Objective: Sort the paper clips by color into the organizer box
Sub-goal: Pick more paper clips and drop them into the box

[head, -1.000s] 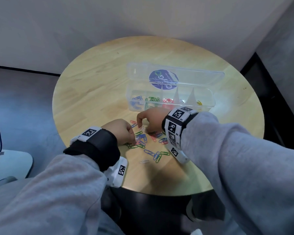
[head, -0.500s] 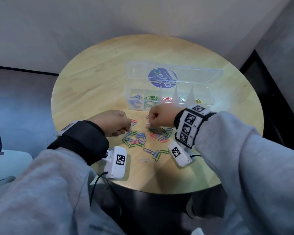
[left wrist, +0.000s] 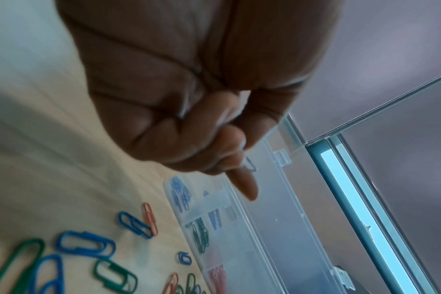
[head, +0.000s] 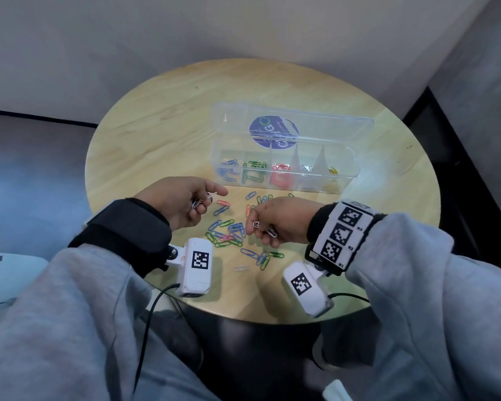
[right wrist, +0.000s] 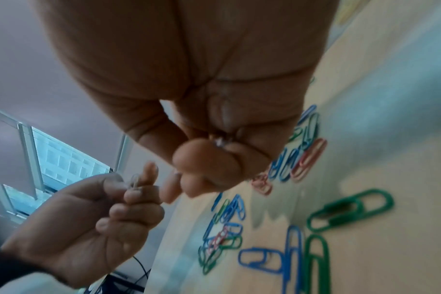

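Near side of the organizer box (head: pixel 284 180), on the table (head: pixel 156 134): loose pile of paper clips (head: pixel 232 233), blue, green, red mixed. Box lid open; compartments left to right hold blue, green, red, silver, yellow. Left hand (head: pixel 180 204) hovers just beside the box's left end, fingers (right wrist: pixel 136 197) curled, pinching pale silver clips (head: pixel 200 201). Right hand (head: pixel 275 221) above the pile, fingers curled round more silver clips (head: pixel 265 229). Likely step: drop silver into the fourth compartment. Advice: carry each hand fully over that cell, release low, since the dividers look low and clips may skip into red or yellow.
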A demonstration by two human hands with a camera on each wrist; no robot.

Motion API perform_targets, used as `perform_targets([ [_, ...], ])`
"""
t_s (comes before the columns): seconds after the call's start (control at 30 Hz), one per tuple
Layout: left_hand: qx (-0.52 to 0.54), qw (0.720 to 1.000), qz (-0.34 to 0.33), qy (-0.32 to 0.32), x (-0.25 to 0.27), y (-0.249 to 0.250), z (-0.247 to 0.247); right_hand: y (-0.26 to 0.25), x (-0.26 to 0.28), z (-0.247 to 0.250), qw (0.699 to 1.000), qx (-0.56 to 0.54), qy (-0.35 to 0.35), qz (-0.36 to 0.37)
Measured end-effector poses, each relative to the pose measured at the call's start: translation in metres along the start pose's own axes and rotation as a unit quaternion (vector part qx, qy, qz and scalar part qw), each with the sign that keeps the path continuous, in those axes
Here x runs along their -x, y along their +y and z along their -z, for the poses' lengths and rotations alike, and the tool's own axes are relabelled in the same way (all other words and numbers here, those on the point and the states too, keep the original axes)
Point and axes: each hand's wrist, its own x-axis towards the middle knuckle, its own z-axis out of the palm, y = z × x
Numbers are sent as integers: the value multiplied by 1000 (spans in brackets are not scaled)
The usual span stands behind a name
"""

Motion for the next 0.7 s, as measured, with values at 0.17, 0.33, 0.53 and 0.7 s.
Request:
perform_targets([
  [0.17,30,999,11,17,-4,-1,3,-9,6,-14,969,244,-8,41],
  [0.33,60,998,0,26,-9,-1,5,-11,4,-34,874,480,-2,76],
  [0.53,71,997,-8,22,-12,-3,4,-13,-1,-43,804,585,-18,102],
  [0.7,83,996,-19,12,-13,-1,0,-9,1,-21,885,454,26,99],
])
